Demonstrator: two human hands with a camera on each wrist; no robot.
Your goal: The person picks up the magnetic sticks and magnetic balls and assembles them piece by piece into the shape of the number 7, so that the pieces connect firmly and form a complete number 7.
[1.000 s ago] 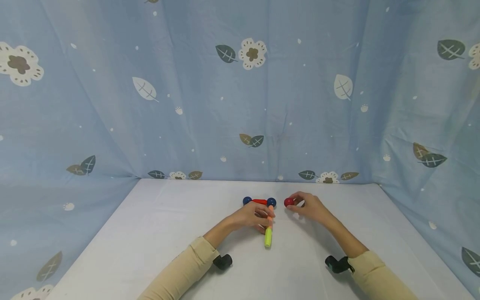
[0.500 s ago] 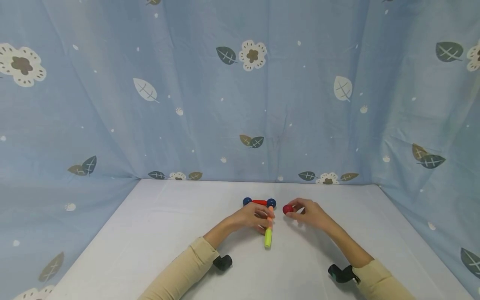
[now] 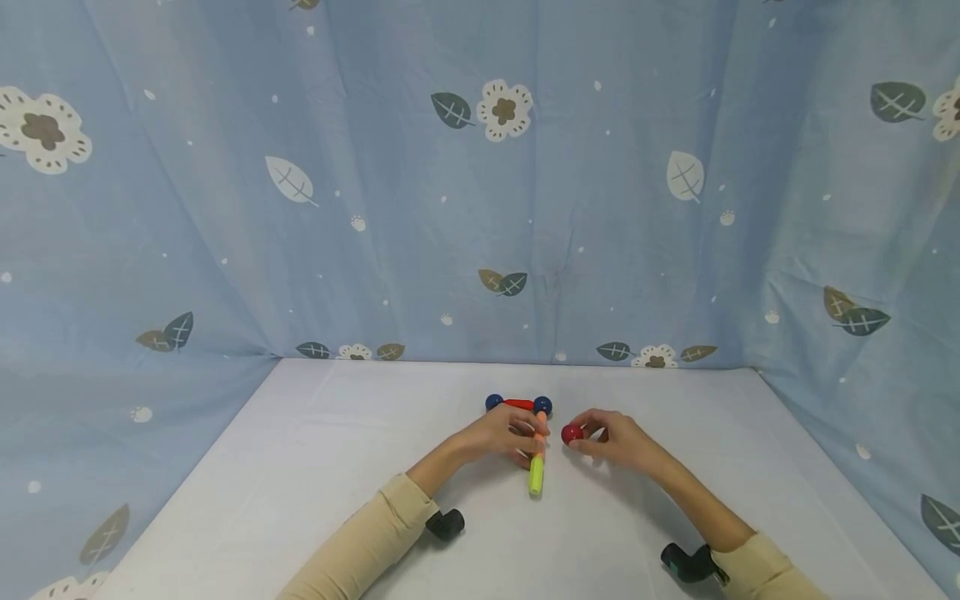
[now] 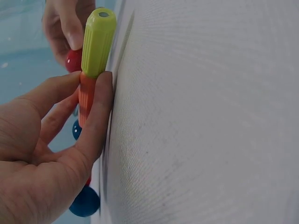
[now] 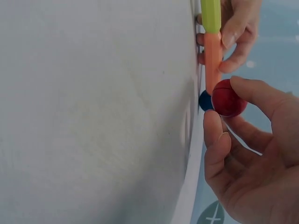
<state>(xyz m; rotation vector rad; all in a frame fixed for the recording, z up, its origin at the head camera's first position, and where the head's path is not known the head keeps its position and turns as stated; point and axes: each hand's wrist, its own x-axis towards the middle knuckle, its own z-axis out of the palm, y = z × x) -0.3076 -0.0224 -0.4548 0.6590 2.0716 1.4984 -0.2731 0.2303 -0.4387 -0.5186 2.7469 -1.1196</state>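
Note:
My left hand pinches an orange ribbed rod between thumb and fingers. End to end with it runs a yellow-green rod, which points toward me and has a small grey spot on its free end. The orange rod's far end meets a dark blue ball. From that ball a red rod leads left to a second blue ball, partly behind my left hand. With thumb and fingertips my right hand holds a shiny red ball, just right of the orange rod and apart from it.
A white cloth-covered table lies under both hands. Behind it hangs a blue curtain with leaf and flower prints. Black wrist cameras are strapped below the left sleeve and the right sleeve.
My right hand has drawn the red ball toward me and slightly left, from beside the blue ball to beside the orange rod. My left hand and the rods have stayed put.

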